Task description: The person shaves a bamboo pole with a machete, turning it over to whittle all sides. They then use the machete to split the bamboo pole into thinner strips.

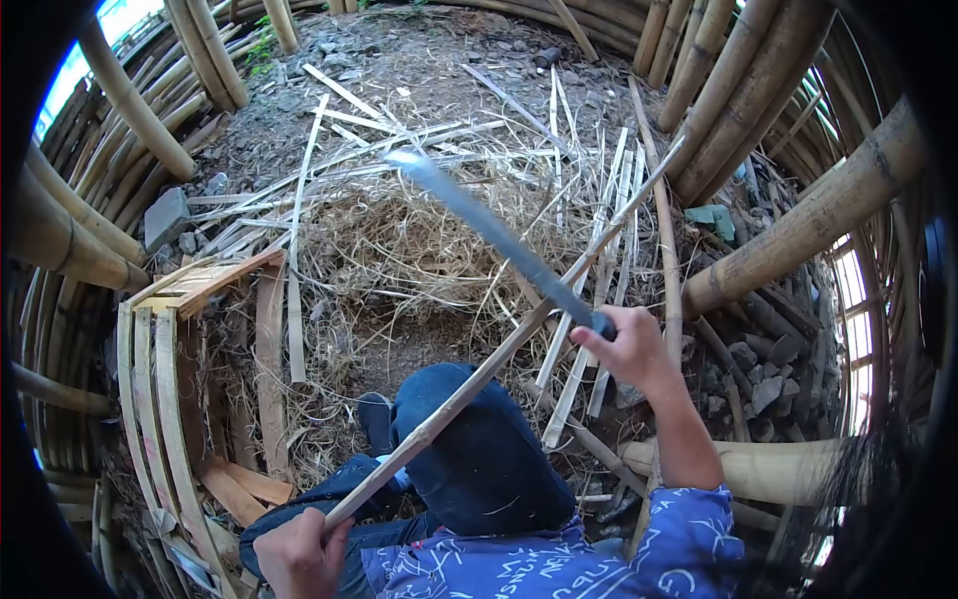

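Observation:
A long bamboo strip [477, 379] runs diagonally from the lower left, over my raised knee, to the upper right. My left hand [302, 552] is wrapped round its near end. In my right hand [629, 344] is the dark handle of a long knife [499, 238]. The blade points up and to the left, its tip blurred and bright. Near the handle the blade crosses the strip in this view. Thin shavings [429, 250] cover the ground beyond my knee.
Split bamboo strips [297, 260] lie scattered over the shavings. A wooden crate [150, 399] stands at the left, with a concrete block [167, 218] behind it. Thick bamboo poles [808, 215] slant in from the right, and more poles line both sides. Rubble [763, 389] lies at the right.

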`<action>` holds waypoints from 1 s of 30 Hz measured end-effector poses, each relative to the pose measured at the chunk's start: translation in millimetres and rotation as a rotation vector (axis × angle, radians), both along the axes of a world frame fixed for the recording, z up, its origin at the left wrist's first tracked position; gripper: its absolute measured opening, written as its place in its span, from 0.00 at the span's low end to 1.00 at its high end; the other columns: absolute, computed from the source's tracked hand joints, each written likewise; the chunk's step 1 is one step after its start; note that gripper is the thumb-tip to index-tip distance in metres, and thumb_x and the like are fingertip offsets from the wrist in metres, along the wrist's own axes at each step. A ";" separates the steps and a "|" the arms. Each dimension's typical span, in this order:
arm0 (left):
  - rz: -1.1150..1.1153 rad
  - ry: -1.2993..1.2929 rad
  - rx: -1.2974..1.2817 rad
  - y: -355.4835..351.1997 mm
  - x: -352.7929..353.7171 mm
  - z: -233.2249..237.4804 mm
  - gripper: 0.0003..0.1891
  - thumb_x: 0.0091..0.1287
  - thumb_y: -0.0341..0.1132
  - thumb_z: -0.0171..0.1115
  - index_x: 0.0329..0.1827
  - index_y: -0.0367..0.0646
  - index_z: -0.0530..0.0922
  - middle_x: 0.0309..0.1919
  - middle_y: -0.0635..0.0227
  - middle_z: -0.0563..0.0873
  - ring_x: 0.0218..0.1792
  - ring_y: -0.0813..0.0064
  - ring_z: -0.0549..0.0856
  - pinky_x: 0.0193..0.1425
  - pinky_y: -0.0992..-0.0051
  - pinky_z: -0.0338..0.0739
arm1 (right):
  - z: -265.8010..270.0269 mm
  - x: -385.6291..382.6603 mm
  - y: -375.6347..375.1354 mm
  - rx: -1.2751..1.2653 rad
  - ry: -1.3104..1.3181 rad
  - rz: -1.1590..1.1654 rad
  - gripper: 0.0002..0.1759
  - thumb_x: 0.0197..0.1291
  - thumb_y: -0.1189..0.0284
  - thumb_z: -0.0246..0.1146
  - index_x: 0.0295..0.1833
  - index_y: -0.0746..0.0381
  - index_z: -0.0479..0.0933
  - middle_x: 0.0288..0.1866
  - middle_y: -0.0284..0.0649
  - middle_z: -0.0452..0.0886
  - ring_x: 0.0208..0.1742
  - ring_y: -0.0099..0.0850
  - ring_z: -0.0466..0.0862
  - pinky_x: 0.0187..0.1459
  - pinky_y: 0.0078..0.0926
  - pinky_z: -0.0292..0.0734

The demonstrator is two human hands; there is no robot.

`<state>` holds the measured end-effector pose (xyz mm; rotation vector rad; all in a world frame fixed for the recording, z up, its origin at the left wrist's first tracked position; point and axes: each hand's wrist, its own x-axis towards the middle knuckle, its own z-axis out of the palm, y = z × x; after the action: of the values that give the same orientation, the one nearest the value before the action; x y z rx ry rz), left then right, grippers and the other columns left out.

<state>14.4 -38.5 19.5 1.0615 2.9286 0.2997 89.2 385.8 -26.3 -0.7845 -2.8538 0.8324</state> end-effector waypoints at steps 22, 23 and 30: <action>0.015 0.053 0.023 -30.1 9.3 -12.1 0.13 0.64 0.39 0.66 0.27 0.47 0.71 0.17 0.64 0.74 0.18 0.62 0.77 0.21 0.65 0.69 | -22.0 4.6 129.8 0.153 0.052 -0.380 0.41 0.59 0.35 0.56 0.21 0.68 0.76 0.15 0.45 0.75 0.23 0.42 0.80 0.31 0.40 0.72; -0.009 0.033 0.100 -27.2 9.7 -9.9 0.12 0.64 0.38 0.65 0.27 0.47 0.71 0.18 0.64 0.74 0.18 0.63 0.77 0.21 0.65 0.69 | -30.3 10.5 134.0 0.161 0.040 -0.391 0.41 0.60 0.35 0.56 0.21 0.67 0.76 0.15 0.43 0.75 0.21 0.40 0.78 0.30 0.38 0.71; -0.570 0.562 -0.711 0.7 -5.0 22.2 0.11 0.64 0.37 0.65 0.28 0.48 0.72 0.18 0.65 0.73 0.19 0.63 0.78 0.22 0.64 0.69 | -36.6 10.4 54.5 -0.175 0.094 -0.228 0.41 0.56 0.30 0.56 0.20 0.62 0.74 0.15 0.30 0.71 0.18 0.24 0.71 0.23 0.26 0.66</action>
<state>9.4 -37.9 41.8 1.9187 2.5165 -1.1027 99.5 440.3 -62.9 -1.0372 -2.5736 1.0627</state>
